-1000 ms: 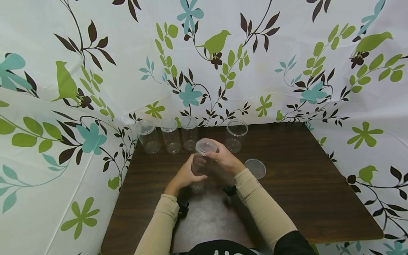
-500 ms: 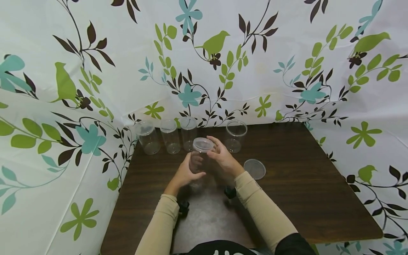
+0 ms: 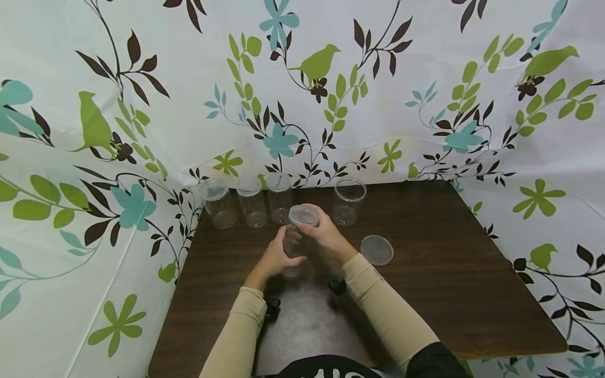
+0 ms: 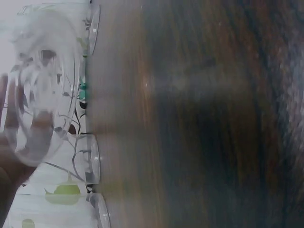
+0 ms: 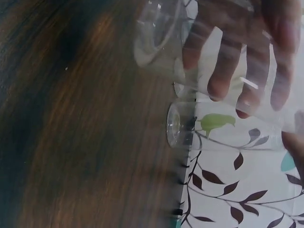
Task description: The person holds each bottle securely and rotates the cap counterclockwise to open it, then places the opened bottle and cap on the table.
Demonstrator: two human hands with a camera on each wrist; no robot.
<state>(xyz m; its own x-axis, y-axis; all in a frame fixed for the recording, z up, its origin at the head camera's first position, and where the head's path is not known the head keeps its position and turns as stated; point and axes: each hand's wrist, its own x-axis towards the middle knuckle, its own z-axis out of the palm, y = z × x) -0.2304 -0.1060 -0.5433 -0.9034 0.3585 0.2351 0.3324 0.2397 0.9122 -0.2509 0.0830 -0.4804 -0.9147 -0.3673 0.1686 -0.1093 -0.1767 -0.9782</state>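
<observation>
In the head view a tall clear plastic jar (image 3: 291,244) with a translucent lid (image 3: 303,214) is held tilted above the table. My left hand (image 3: 275,256) grips the jar's body, thumb on the near side and fingers round the far side. Around the lid curl the fingers and thumb of my right hand (image 3: 330,237). Through the clear wall of the jar (image 5: 159,45), the left fingers (image 5: 221,71) show in the right wrist view. The left wrist view shows the jar's round base (image 4: 47,90), blurred.
Several lidded clear jars, such as this left one (image 3: 221,205), stand along the back left. An uncovered jar (image 3: 348,202) stands right of them. A loose round lid (image 3: 377,250) lies on the dark wooden table (image 3: 439,283). Patterned cloth (image 3: 378,105) hangs behind.
Half a second ago the right fingers were spread more loosely at the lid's edge; now they wrap it again. The lid end has shifted slightly right, while the left hand stays on the jar.
</observation>
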